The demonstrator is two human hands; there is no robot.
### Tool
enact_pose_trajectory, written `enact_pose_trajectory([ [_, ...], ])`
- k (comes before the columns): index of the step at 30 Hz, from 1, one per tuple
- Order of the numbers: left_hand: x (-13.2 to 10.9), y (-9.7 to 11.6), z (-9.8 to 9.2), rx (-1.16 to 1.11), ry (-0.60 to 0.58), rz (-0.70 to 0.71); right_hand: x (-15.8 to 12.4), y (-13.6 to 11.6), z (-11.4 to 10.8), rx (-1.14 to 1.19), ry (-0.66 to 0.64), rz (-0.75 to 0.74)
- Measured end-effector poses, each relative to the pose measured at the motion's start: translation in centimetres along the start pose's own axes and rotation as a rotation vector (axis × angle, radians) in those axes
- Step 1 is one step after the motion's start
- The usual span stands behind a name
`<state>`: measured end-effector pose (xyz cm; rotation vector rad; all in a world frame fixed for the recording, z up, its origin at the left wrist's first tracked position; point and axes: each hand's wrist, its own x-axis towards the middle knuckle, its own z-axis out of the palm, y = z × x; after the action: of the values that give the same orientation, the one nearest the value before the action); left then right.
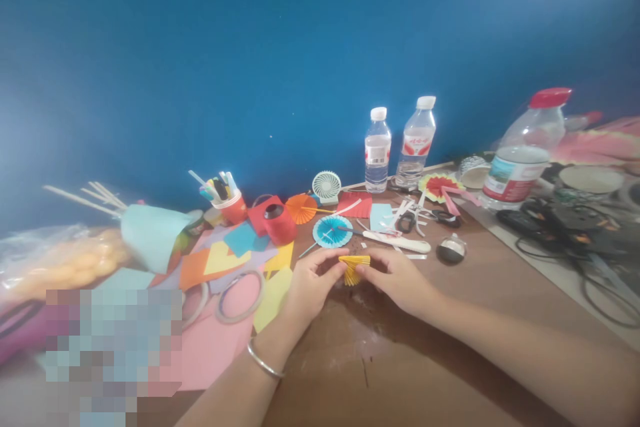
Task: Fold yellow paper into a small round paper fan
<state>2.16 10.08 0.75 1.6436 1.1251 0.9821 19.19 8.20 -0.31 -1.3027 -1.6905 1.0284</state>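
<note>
Between my two hands is a small yellow pleated paper fan (355, 269), its folds spreading downward. My left hand (320, 277) pinches its left side with thumb and fingers. On the other side, my right hand (395, 275) closes on the fan's right edge. Just beyond my fingers lies a blue pleated paper rosette (332, 232) with a white rim. A white-handled craft knife (397, 241) rests behind my right hand, and a small tape dispenser (451, 249) sits to its right.
Coloured paper sheets (215, 347) and tape rolls (241, 297) cover the left side. A pen cup (229, 207), a small fan (327, 185) and water bottles (377, 153) stand at the back. Scissors (423, 207) lie near a large red-capped bottle (523, 153); black cables (545, 233) are at right.
</note>
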Motion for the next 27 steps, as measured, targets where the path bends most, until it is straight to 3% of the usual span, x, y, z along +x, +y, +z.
enact_pose_trajectory([
  [5, 0.0, 0.0, 0.3, -0.091, -0.035, -0.041, 0.0, 0.2, 0.0, 0.023, 0.101, -0.017],
  [13, 0.0, 0.2, 0.5, -0.161, -0.078, -0.076, 0.5, 0.6, -0.1, 0.277, 0.191, 0.031],
  [16, -0.1, 0.0, 0.6, -0.264, -0.109, -0.129, 0.7, 0.5, -0.1, 0.430, 0.178, 0.077],
  [19, -0.1, 0.0, 0.7, -0.427, -0.123, -0.197, 0.7, 0.1, -0.1, 0.512, 0.092, 0.031],
  [22, -0.2, 0.0, 0.8, -0.501, -0.129, -0.236, 0.3, -0.1, 0.0, 0.394, 0.095, -0.086],
  [27, -0.3, -0.1, 0.8, -0.419, -0.154, -0.201, -0.4, 0.0, -0.1, -0.050, 0.254, -0.320],
])
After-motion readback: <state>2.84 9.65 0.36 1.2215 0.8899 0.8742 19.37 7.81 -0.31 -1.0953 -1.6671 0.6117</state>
